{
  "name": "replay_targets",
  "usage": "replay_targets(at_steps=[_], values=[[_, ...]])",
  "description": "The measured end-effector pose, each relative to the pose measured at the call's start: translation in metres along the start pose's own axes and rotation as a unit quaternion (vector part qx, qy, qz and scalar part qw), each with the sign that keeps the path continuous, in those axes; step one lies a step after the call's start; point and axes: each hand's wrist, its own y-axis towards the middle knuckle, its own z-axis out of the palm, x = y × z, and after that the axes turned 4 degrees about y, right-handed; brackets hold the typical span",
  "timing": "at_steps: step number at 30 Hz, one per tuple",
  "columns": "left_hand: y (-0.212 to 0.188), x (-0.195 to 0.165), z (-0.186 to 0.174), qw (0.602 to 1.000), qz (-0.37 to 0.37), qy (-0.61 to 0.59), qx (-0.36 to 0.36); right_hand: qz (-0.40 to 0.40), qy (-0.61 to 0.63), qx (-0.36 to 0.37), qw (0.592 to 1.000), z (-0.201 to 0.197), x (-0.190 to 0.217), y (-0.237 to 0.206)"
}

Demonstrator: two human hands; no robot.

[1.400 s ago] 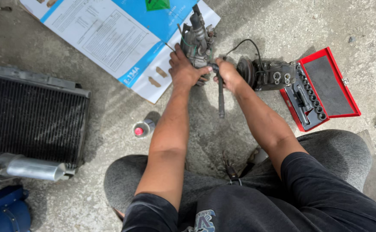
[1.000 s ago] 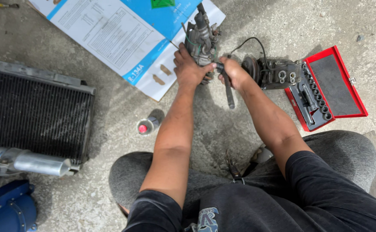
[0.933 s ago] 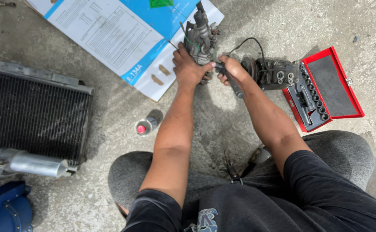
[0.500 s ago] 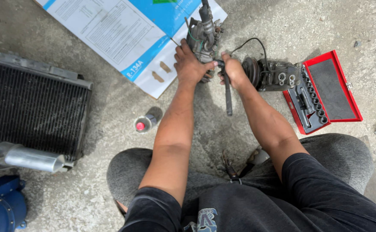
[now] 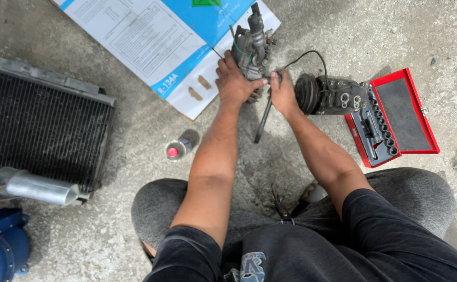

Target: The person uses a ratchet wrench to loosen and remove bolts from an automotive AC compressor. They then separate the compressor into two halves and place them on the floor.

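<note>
A grey metal compressor (image 5: 251,46) stands on end on the concrete floor, its base partly on a blue and white cardboard sheet (image 5: 160,42). My left hand (image 5: 235,82) grips the compressor's lower body. My right hand (image 5: 284,93) is closed on the head of a dark ratchet wrench (image 5: 263,119), whose handle points down toward me. The wrench head meets the compressor's base; the exact joint is hidden by my fingers.
A second compressor with pulley (image 5: 328,94) and black wire lies to the right, beside an open red socket case (image 5: 393,116). A black radiator (image 5: 35,122) and silver cylinder (image 5: 30,186) sit left. A small red-capped can (image 5: 175,150) lies near my left arm. Pliers (image 5: 279,204) rest by my knees.
The wrench handle has swung back and forth beneath the compressor and now points down and slightly left. My left hand has stayed on the compressor. The view has shifted a little.
</note>
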Motion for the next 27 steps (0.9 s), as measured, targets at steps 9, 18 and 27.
replay_targets(at_steps=[9,18,27], values=[[0.005,0.0,0.007,1.0,-0.002,0.002,-0.022,0.353,0.149,0.135,0.914,-0.009,0.005,0.008],[0.004,0.005,0.002,1.0,0.008,-0.007,-0.022,0.475,0.242,0.243,0.81,-0.003,0.013,0.013],[-0.001,0.009,0.001,1.0,0.013,-0.007,-0.019,0.381,0.244,0.101,0.886,0.005,0.016,-0.002]])
